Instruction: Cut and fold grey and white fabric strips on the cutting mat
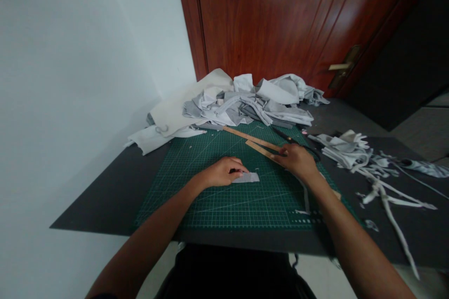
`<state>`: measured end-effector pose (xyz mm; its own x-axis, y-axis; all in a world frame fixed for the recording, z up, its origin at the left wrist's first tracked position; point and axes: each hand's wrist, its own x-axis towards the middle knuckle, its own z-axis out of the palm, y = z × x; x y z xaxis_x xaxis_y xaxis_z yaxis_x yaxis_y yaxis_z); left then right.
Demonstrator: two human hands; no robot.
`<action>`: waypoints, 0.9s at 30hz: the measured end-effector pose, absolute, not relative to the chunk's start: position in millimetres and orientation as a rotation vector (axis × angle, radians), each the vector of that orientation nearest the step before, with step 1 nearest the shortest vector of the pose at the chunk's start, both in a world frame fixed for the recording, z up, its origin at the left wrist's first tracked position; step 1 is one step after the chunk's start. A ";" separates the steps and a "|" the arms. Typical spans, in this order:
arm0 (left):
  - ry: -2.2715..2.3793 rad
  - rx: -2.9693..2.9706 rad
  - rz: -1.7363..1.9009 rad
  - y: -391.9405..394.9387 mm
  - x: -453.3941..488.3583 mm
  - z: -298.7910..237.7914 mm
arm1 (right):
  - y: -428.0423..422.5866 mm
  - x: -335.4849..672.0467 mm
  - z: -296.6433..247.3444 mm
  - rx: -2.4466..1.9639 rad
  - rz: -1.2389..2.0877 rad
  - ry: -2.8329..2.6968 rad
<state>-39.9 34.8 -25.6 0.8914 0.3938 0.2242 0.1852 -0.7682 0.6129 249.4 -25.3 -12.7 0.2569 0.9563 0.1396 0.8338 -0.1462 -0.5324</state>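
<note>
My left hand (224, 172) rests on the green cutting mat (210, 196), fingers curled onto a small grey fabric piece (249, 177) and pinning its left end. My right hand (298, 160) lies to the right of it, fingers closed on the near end of a wooden ruler (261, 149) that lies slanted on the mat. A second wooden ruler (245, 135) lies just behind it. Dark scissors (291, 140) lie beyond my right hand.
A heap of white and grey cloth (242, 103) fills the back of the dark table (105, 196). Cut strips and scraps (368, 168) spread at the right. A white wall is on the left, a red-brown door (287, 18) behind.
</note>
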 end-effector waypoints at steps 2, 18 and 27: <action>0.426 2.410 0.474 36.3 -40.7 -26.5 | -30.3 250.0 -11.8 -2.169 0.256 -1.753; 0.454 2.371 0.499 33.1 -41.1 -24.1 | -25.5 252.6 -17.7 -2.148 0.485 -1.927; 0.846 2.007 0.987 69.4 -56.4 -26.9 | -49.0 243.4 12.0 -2.069 -0.503 -1.879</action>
<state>-56.4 69.4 -26.9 0.4884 0.7956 0.3584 0.2324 -0.5144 0.8254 243.4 -49.0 12.0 0.0828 0.8895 0.4494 0.9950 -0.0989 0.0123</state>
